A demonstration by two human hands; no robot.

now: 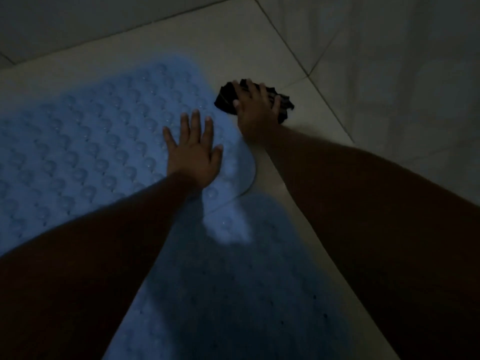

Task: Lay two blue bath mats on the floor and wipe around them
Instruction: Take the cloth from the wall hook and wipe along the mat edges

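A light blue bath mat (85, 141) studded with round suction cups lies flat on the pale tiled floor (233, 35) at the left. A second blue mat (233, 294) lies nearer to me, its far end tucked under the first mat's corner. My left hand (193, 154) rests flat with fingers spread on the first mat's right end. My right hand (255, 107) presses a crumpled black cloth (226, 98) onto the floor just beyond that mat's right edge. Both forearms cross the lower view in deep shadow.
The room is dim. A tiled wall (78, 19) rises along the far side and another wall (415, 74) stands at the right, meeting the floor in a diagonal line. Bare floor tile runs between the mats and the right wall.
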